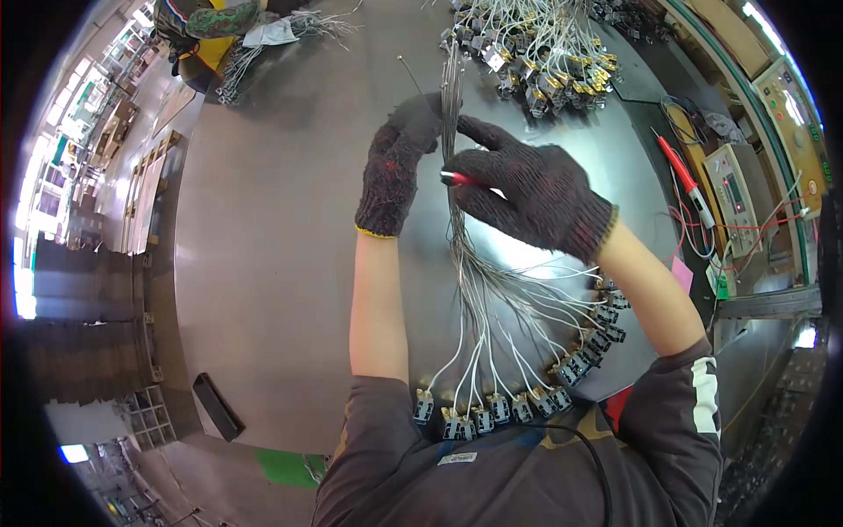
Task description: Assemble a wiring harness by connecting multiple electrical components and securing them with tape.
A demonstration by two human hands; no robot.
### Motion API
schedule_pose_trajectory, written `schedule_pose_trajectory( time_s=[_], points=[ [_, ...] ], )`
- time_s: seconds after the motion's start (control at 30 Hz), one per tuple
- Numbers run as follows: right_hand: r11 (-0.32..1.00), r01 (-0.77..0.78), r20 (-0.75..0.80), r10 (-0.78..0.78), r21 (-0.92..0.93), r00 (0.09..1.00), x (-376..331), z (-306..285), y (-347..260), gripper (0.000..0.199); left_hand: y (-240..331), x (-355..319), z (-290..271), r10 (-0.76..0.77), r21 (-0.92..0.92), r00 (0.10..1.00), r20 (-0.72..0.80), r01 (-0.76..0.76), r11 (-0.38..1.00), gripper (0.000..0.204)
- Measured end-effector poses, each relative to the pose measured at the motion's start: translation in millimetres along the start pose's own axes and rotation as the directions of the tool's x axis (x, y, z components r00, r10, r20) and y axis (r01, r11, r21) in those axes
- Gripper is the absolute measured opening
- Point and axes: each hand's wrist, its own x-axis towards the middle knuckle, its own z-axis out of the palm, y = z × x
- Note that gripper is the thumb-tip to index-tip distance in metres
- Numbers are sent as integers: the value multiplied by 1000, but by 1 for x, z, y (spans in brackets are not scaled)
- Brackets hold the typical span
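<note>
Both my hands wear dark knitted gloves with yellow cuffs. My left hand (397, 162) is closed at the left side of a long bundle of thin grey wires (450, 88), its fingertips partly hidden. One wire end (406, 70) sticks out apart from the bundle. On the bundle's other side, my right hand (536, 193) grips a red pen-like tool (460, 179) with a pale tip, close to the wires. One finger of that hand reaches to the bundle higher up. Below, the wires fan out to several small black switch-like parts (499, 407) near my body.
At the far right lies a big pile of similar wired parts (544, 70). Another wire bundle (255, 53) lies far left beside wrapped items. A red probe (680, 171) and a meter box (733, 193) stand at the right. A black bar (217, 407) rests near the left edge.
</note>
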Motion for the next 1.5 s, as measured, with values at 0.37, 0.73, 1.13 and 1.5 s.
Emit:
schedule_pose_trajectory(
  time_s=[0.37, 0.73, 1.13, 1.5],
  points=[
    [987, -4, 172, -25, 163, 985, -2, 36, 13, 30, -19, 10, -5, 25, -333, 994, 108, 12, 943, 59],
    [932, -140, -23, 156, 334, 987, -20, 3, 3, 26, -9, 14, 22, -144, -584, 974, 176, 222, 781, 47],
    [962, -232, 85, 222, 143, 971, 3, -14, 30, 37, -1, 1, 39, -368, -513, 927, 71, 350, 784, 42],
    [988, -149, -70, 150, 29, 986, 7, -12, 10, 30, -18, 2, 25, -284, -513, 955, 90, 288, 809, 41]
  ],
)
